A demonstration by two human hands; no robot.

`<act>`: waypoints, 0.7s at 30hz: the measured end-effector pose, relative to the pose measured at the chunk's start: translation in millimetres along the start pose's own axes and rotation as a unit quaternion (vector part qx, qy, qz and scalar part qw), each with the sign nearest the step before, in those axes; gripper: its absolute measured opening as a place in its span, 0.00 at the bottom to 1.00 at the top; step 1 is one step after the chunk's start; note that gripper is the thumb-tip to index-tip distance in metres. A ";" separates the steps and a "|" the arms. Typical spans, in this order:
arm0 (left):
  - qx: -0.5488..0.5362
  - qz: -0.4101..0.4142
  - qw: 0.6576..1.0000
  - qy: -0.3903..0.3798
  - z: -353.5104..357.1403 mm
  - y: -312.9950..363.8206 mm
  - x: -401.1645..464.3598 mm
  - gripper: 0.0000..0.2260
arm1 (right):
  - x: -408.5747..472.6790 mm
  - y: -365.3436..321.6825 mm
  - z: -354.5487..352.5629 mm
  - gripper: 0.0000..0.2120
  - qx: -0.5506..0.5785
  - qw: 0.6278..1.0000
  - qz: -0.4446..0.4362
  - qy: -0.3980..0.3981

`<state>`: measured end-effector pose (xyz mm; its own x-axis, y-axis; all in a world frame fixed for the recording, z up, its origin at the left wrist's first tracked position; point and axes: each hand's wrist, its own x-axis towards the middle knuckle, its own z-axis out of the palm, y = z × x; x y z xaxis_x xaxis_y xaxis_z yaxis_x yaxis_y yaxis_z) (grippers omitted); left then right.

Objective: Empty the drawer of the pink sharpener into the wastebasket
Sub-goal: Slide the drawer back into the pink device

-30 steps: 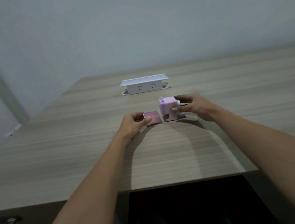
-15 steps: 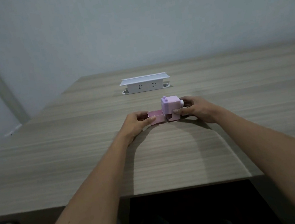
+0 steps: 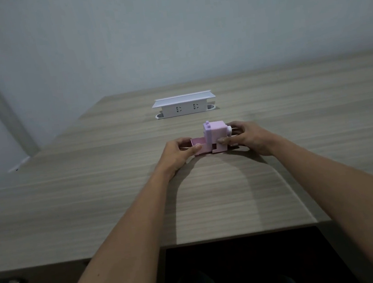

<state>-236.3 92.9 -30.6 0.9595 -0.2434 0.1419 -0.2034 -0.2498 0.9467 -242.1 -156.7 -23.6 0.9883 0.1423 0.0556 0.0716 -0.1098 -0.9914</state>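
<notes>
A pink box-shaped sharpener [image 3: 215,133] stands on the wooden table [image 3: 117,195], with a white crank knob on its right side. Its small pink drawer [image 3: 198,145] sticks out of the sharpener's left side, partly inside the body. My left hand [image 3: 178,152] pinches the drawer's outer end between thumb and fingers. My right hand [image 3: 248,137] grips the sharpener body from the right, thumb on the front face. No wastebasket shows in this view.
A white pop-up socket box [image 3: 183,105] with a raised lid sits farther back on the table. The table's near edge runs just above a dark gap where my legs are. A grey wall stands behind the table.
The drawer was apart from the sharpener a second ago. My left hand has slid it rightward into the body's left side. My right hand has kept its hold on the sharpener.
</notes>
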 end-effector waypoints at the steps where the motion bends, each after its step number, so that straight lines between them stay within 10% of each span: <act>1: 0.001 -0.001 1.000 -0.009 -0.9 0.4 -0.2 0.19 | 0.0 -0.3 -0.6 0.28 -0.001 1.000 0.001 -0.002; 21: 0.038 0.054 0.995 -0.078 18.0 10.1 1.9 0.25 | -3.2 3.3 6.5 0.29 -0.014 0.999 -0.031 0.004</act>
<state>-240.1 73.1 -26.0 0.8906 -0.4135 0.1891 -0.3229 -0.2824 0.9033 -245.9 -151.1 -27.8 0.9829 0.1420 0.1175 0.1361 -0.1288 -0.9823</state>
